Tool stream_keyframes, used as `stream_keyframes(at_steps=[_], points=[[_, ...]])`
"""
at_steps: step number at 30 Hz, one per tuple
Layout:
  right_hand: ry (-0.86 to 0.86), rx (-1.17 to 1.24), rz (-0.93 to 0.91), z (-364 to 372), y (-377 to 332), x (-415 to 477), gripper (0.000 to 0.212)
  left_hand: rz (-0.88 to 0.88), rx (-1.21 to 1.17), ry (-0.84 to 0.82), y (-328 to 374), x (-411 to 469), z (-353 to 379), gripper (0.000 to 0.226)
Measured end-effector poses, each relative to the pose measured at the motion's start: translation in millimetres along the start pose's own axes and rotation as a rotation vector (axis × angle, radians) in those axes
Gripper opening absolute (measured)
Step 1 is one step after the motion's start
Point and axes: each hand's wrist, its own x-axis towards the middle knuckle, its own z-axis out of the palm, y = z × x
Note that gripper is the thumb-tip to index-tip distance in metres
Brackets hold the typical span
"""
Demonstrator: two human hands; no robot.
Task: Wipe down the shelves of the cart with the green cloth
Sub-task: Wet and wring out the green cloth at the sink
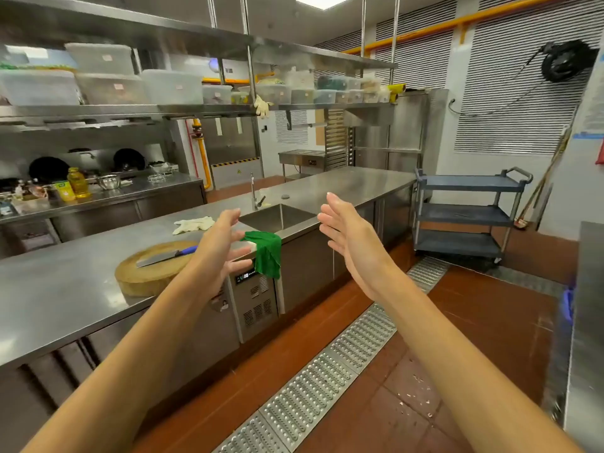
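Left hand (222, 243) is the nearer one to the green terry cloth (266, 253). The cloth lies just right of the left fingertips and in this view meets them at its left edge; contact cannot be told. Left fingers (232, 216) are spread wide and relaxed, holding nothing. Right hand (346, 230) is raised in the air right of the cloth, clearly apart from it, palm turned inward, fingers straight and loosely apart, also empty.

The cloth is draped over the front edge of the long stainless steel counter (65, 282), just in front of the inset steel sink (277, 217). A small part sits on the counter top and most hangs down the cabinet face, so its long axis runs roughly vertical. It looks crumpled and limp, a saturated green.

The dark blue-grey three-shelf plastic cart (467, 214) stands well apart, past the counter's far right end against the wall. Likely step: pick up the cloth with the left hand, then go to the cart.
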Motion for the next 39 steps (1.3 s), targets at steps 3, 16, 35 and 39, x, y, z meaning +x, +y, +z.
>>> stream_keyframes(at_steps=[3,16,35,39], points=[[-0.021,0.006,0.014,-1.5,7.5,23.4,0.064,-0.006,0.023,0.019,-1.0,19.0,2.2,0.051],[-0.056,0.141,0.053,-47.6,50.1,182.8,0.061,0.006,0.082,0.079,-2.2,168.4,53.5,0.048],[-0.063,0.089,0.068,-75.6,121.4,396.5,0.062,-0.035,0.097,0.077,-23.5,382.3,91.5,0.044],[-0.053,0.032,0.082,-68.1,139.8,454.3,0.065,-0.052,0.117,0.057,-31.2,446.2,86.0,0.043]])
